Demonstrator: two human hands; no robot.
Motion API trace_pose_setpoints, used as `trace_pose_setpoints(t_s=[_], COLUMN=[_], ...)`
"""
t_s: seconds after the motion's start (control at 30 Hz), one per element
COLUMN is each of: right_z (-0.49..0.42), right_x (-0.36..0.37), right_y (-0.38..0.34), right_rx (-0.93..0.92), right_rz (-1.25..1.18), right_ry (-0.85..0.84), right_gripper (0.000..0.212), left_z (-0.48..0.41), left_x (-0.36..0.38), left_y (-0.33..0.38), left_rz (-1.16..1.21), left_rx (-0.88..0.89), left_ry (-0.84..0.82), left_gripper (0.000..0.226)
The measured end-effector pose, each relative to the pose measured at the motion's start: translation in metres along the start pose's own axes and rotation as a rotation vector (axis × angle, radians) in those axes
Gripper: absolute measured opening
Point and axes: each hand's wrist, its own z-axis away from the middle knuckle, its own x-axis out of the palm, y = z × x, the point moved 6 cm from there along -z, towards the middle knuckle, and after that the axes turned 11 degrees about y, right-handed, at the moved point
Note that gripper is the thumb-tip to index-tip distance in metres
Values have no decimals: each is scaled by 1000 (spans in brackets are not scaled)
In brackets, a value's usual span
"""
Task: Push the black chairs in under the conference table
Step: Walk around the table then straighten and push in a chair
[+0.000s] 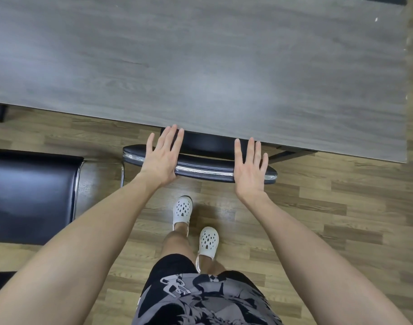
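From the head view, the main risk is pinched fingers. The left grip (pixel 162 158) and right grip (pixel 250 170) both lie released, with straight, spread fingers flat over the top of the black chair (pixel 205 170). Their fingertips reach the edge of the bench (pixel 200 66), so a further shove could trap them there. A harder push from one grip would probably swing the chair askew.

Between the grips the chair's back shows as a dark padded bar with a chrome strip. Its seat, just ahead of the fingertips, is mostly tucked under the bench. Out beyond the left grip a second black chair (pixel 32 195) stands clear of the bench on the wood floor (pixel 318 207), not pushed in.
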Motion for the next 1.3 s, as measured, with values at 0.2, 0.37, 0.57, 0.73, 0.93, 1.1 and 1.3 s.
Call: trace_pose_setpoints(t_s=[0.2, 0.37, 0.57, 0.73, 0.93, 1.1, 1.3], right_z=[-18, -33, -47, -58, -65, -65, -64], right_x=[-3, -5, -8, -9, -7, -8, -7], right_y=[-2, -3, -5, -6, -5, -5, -6], right_rx=[11, 12, 19, 26, 15, 15, 31], right_rz=[1, 7, -8, -5, 15, 26, 43], right_ry=[9, -9, -6, -13, -49, -55, -69], right_gripper=[107, 110, 107, 105, 109, 109, 110], left_z=[-19, -32, -47, -58, -64, -64, -62], left_x=[-4, -6, -10, -13, -13, -14, -13], left_y=[-6, -11, -17, -19, -20, -20, -19], left_rz=[-20, -16, -17, -16, -36, -38, -43], left_rx=[14, 22, 29, 35, 38, 31, 35], left_ry=[11, 30, 30, 34, 14, -4, 9], left_gripper=[127, 128, 131, 129, 129, 128, 128])
